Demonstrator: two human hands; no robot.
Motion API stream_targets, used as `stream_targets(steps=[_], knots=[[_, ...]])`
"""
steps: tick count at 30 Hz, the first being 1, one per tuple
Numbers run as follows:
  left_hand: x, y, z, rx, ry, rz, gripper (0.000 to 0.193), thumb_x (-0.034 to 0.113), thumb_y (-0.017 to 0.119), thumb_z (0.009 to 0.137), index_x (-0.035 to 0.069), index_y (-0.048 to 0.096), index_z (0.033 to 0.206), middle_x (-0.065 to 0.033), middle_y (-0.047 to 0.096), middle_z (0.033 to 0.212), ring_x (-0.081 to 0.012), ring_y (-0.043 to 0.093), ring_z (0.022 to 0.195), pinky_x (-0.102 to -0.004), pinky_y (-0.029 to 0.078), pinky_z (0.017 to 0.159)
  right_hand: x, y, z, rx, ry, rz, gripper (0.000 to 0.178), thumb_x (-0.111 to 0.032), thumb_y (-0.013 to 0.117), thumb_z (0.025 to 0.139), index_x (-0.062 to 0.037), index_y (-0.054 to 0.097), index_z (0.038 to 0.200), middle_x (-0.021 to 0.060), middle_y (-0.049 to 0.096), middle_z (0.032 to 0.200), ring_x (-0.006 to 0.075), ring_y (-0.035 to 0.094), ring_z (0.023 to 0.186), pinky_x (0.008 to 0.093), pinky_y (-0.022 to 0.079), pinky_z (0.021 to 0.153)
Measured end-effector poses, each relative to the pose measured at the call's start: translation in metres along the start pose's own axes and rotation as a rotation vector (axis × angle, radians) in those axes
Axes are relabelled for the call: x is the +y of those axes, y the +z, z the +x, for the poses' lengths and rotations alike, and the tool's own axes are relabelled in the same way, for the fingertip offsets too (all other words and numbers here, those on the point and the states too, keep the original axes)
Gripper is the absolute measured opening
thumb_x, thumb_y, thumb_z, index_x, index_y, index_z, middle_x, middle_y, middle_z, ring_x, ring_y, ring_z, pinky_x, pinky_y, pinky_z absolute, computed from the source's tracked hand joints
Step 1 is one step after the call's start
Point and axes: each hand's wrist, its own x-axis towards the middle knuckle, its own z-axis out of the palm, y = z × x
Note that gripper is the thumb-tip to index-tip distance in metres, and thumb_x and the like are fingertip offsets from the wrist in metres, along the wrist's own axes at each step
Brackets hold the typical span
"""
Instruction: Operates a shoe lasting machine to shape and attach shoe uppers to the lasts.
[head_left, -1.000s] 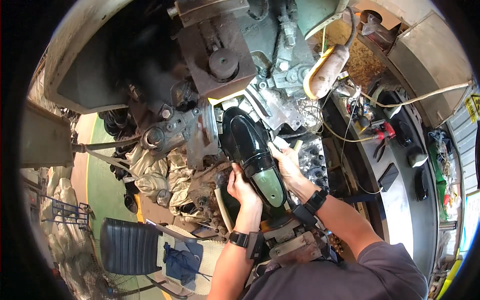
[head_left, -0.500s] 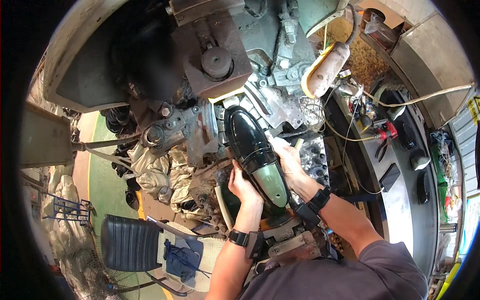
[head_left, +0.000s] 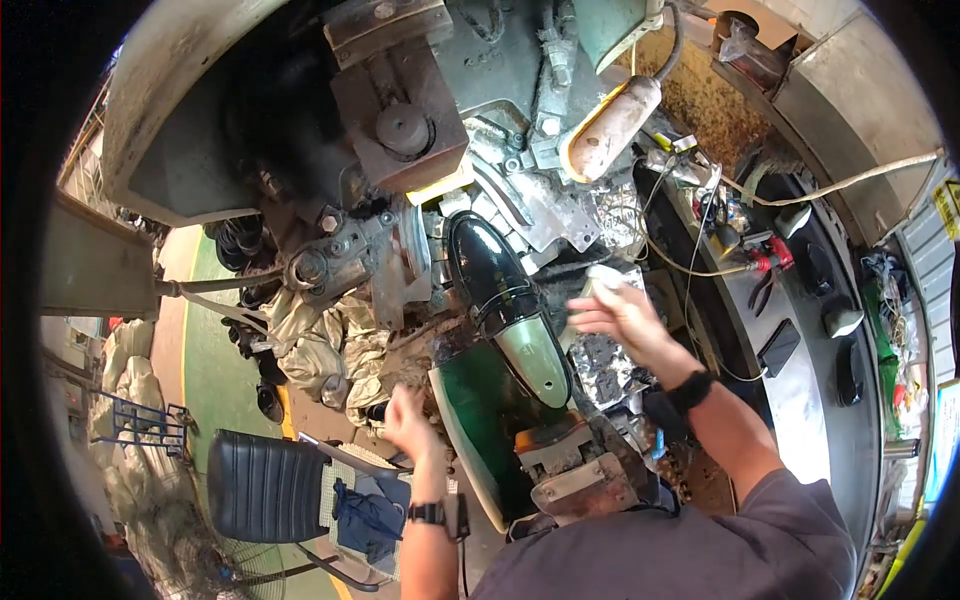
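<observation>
A glossy black shoe upper point(head_left: 488, 262) sits on a pale green shoe last point(head_left: 534, 355), toe pointing away from me among the machine's metal parts. Neither hand touches it. My right hand point(head_left: 628, 318) is raised just right of the last, fingers apart, with something white at a fingertip that I cannot make out. To the left and nearer me is my left hand point(head_left: 408, 425), well apart from the shoe; its fingers look curled but are blurred. Beyond the toe stands the machine's dark metal block point(head_left: 400, 130).
A long lamp point(head_left: 612, 130) hangs at the upper right. On the right a metal bench point(head_left: 785, 400) carries a phone point(head_left: 779, 348), red-handled pliers point(head_left: 770, 262) and dark shoe parts. A black chair point(head_left: 262, 485) stands lower left. A curved green guard point(head_left: 482, 425) borders the last.
Both hands have let go of the shoe on its last. My left hand moved left and toward me, my right hand to the right. The shoe stays among the machine's parts.
</observation>
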Motion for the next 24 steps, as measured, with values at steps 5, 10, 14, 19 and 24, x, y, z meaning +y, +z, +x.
stream_targets(steps=[5,10,14,19,24], knots=[[-0.132,-0.182,-0.007,-0.105,-0.466,0.597,0.033,0.005,0.073,0.083,-0.007,0.066,0.113,-0.0104,0.07,0.098,-0.0199,0.067,0.09,-0.0291,0.053,0.079,-0.007,-0.081,-0.032,0.27,0.038,-0.099,0.038,-0.028,0.055,0.104,0.0073,0.052,0.118,0.0205,0.07,0.107,0.022,0.072,0.083,0.0305,0.062,0.073],[-0.159,-0.166,-0.038,-0.276,-0.704,0.25,0.038,0.003,0.066,0.086,-0.008,0.062,0.123,-0.0113,0.069,0.107,-0.0212,0.067,0.09,-0.0307,0.053,0.082,0.005,-0.084,-0.046,0.249,0.081,-0.115,0.052,-0.034,0.058,0.102,0.0123,0.047,0.122,0.0219,0.067,0.109,0.0216,0.07,0.085,0.0322,0.059,0.075],[-0.098,-0.129,-0.041,-0.133,-0.281,0.894,0.028,0.005,0.066,0.087,-0.007,0.067,0.113,-0.009,0.072,0.099,-0.0202,0.067,0.085,-0.0314,0.053,0.076,-0.005,-0.068,-0.045,0.206,0.079,-0.148,0.054,-0.035,0.058,0.102,0.013,0.046,0.123,0.0211,0.067,0.11,0.0216,0.069,0.087,0.033,0.058,0.078],[-0.063,-0.111,-0.021,-0.41,-0.392,0.764,0.032,0.011,0.066,0.088,-0.004,0.066,0.116,-0.0114,0.071,0.11,-0.0193,0.066,0.094,-0.0332,0.052,0.083,-0.007,-0.047,-0.046,0.103,0.074,-0.169,0.047,-0.033,0.057,0.102,0.0108,0.046,0.116,0.0205,0.069,0.108,0.0223,0.07,0.088,0.0332,0.059,0.078],[-0.005,-0.057,-0.037,-0.276,0.818,0.946,0.018,0.002,0.063,0.088,-0.001,0.067,0.105,-0.0177,0.068,0.102,-0.0339,0.063,0.094,-0.0404,0.051,0.085,-0.009,-0.046,-0.055,0.076,0.042,-0.135,0.047,-0.032,0.058,0.102,0.0109,0.046,0.119,0.0204,0.069,0.108,0.0221,0.071,0.087,0.0323,0.06,0.077]])
